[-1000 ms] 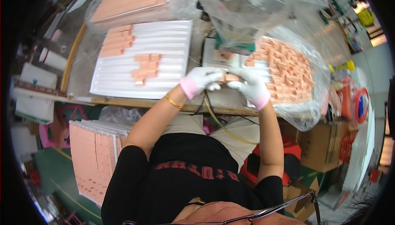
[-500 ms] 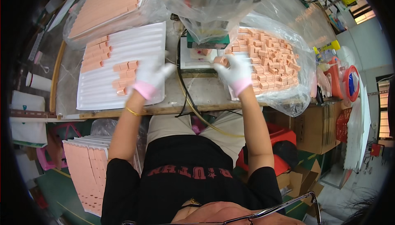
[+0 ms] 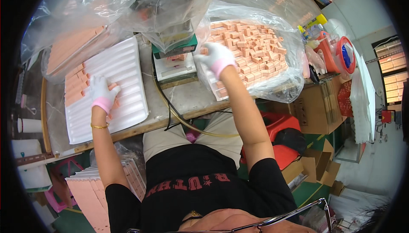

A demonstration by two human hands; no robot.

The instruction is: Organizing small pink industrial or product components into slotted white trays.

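My left hand point(image 3: 102, 91), in a white glove with a pink cuff, lies over small pink blocks point(image 3: 76, 84) on a white ribbed tray point(image 3: 130, 82). Its fingers are stretched forward and the thumb stands out to the right; they partly hide the blocks. My right hand point(image 3: 217, 57), gloved alike, pinches a small pink block point(image 3: 204, 51) between thumb and fingers. It is just right of a plastic-draped machine with a green edge point(image 3: 182, 46). Under that edge a white plate point(image 3: 168, 72) carries something pink and reddish, partly hidden.
A heap of loose pink blocks point(image 3: 260, 50) fills a plastic-lined tray at the right. Another tray of pink pieces point(image 3: 72, 48) stands at the far left under plastic. Black cables point(image 3: 164, 99) and a yellowish hose run over the table's wooden front edge point(image 3: 123, 134).
The view has turned, shifting the table leftward. My left hand has moved further left onto the block rows and lies flatter. My right hand has drawn slightly away from the machine, still pinching a block.
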